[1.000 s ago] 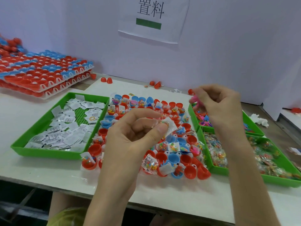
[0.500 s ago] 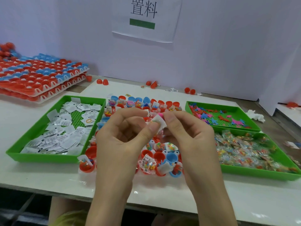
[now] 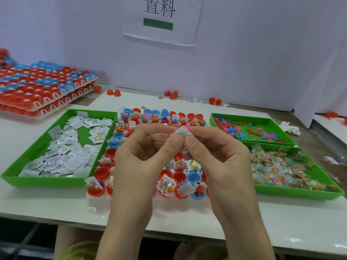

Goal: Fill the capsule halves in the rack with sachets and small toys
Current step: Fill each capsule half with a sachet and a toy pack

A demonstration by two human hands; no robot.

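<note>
Worktop (image 3: pixel 56 203): white; three green trays and one rack stood along its near edge.
Near right tray (image 3: pixel 293 194): at the right edge; held clear sachets of coloured bits.
Left tray (image 3: pixel 47 182): at the left edge; held white sachets.
Far right tray (image 3: pixel 244 117): behind the near right tray; held flat toys.
Rack (image 3: pixel 97 201): centre, between the trays; red and blue capsule halves (image 3: pixel 101 172), many filled.
Right hand (image 3: pixel 221 158): a second earlier over the far right tray; since come to meet the other hand above the rack, thumb and forefinger pinching the pink toy.
Left hand (image 3: pixel 142 162): place unchanged; thumb and forefinger pinched the white sachet.
White sachet (image 3: pixel 183 131): held above the rack, between both hands.
Pink toy (image 3: pixel 187 127): only its tip showed, at the sachet's top edge.
</note>
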